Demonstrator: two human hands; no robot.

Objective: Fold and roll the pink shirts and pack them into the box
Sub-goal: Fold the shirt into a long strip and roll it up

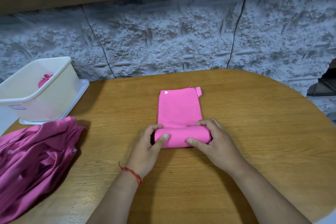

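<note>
Both forearms are extended forward from the near edge. The left hand (148, 148) and right hand (213, 143) are held palm-down, side by side, fingers curled and thumbs pressed inward; the fingertips appear partly hidden.

The rounded wooden table (236, 114) carries a folded bright-pink shirt (178, 109), a heap of darker pink shirts (32, 154), and a flat white lid (82, 87) beneath a cream plastic box (54, 85).

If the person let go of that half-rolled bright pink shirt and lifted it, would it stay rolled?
Probably not. The half-rolled bright pink folded shirt looks like soft, floppy cloth, and both the left hand and right hand are pressing the roll, so it would likely loosen. It seems light, and its flat unrolled part would probably droop when lifted.
</note>
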